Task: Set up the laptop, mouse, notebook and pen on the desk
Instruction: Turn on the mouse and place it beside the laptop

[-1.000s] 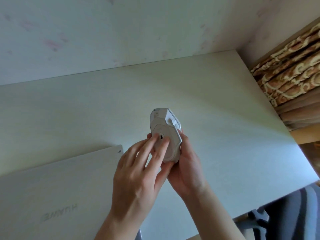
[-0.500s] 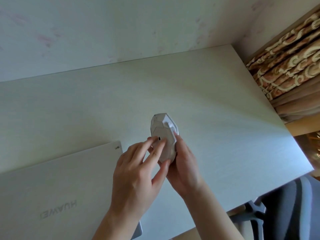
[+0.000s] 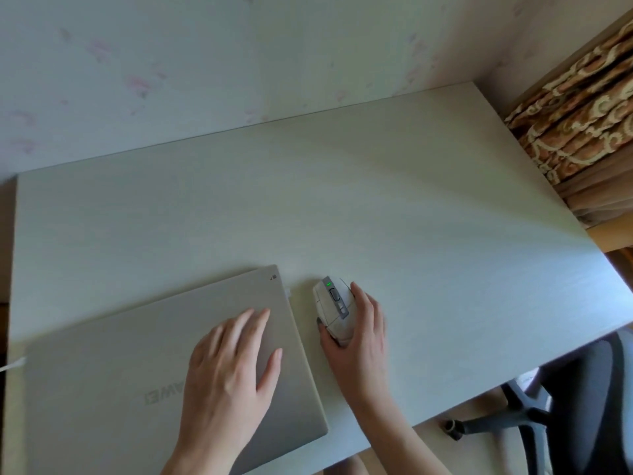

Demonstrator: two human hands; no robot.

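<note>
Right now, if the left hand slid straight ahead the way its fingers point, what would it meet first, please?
The left hand lies flat on the closed laptop, fingers aimed up and slightly right. It would cross the lid's far right corner, then bare desk, then probably the wall. The mouse sits off to the right.

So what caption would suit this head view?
Right hand sets white mouse on desk beside closed laptop; left hand rests on its lid.

There is one bench (image 3: 376, 200). On it sit one closed laptop (image 3: 120, 354) and one white mouse (image 3: 334, 305). There are two hands, the left hand (image 3: 233, 365) and the right hand (image 3: 359, 334). One dark chair (image 3: 582, 389) stands beside the bench.
</note>
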